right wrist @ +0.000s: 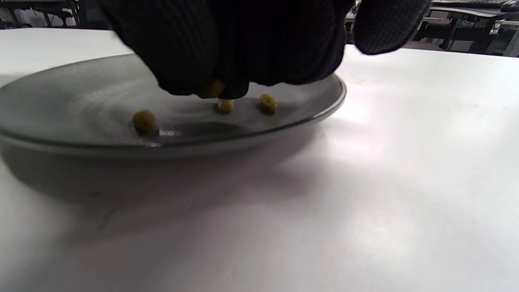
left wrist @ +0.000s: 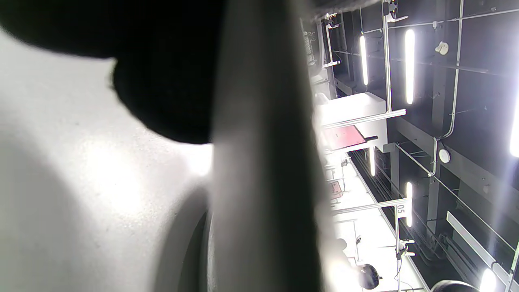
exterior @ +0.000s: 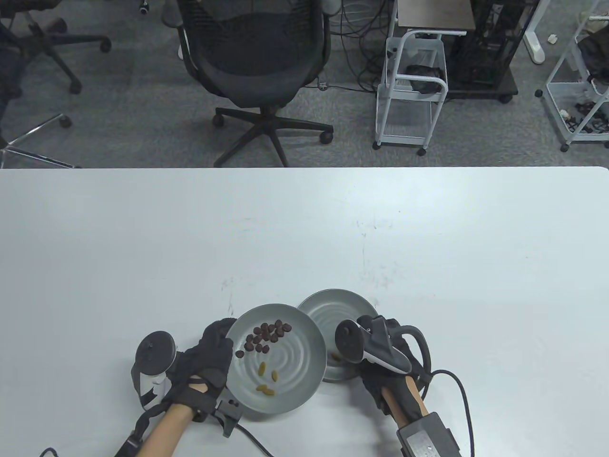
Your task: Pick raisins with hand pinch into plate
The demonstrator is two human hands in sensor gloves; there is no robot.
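Note:
Two grey plates lie near the table's front edge. My left hand (exterior: 211,354) grips the left rim of the left plate (exterior: 295,381), which overlaps the right plate (exterior: 333,304). The left plate holds a cluster of dark raisins (exterior: 265,335) and a few yellow raisins (exterior: 266,378). My right hand (exterior: 376,350) hangs over the near part of the right plate. In the right wrist view its fingertips (right wrist: 211,87) pinch a yellow raisin (right wrist: 213,89) just above that plate (right wrist: 263,136). Three yellow raisins (right wrist: 144,121) lie in it.
In the left wrist view a dark glove finger (left wrist: 162,81) and the left plate's rim (left wrist: 259,162) fill the frame, edge on. The white table (exterior: 304,238) stretches far behind the plates. An office chair (exterior: 257,62) and a white cart (exterior: 411,90) stand beyond its far edge.

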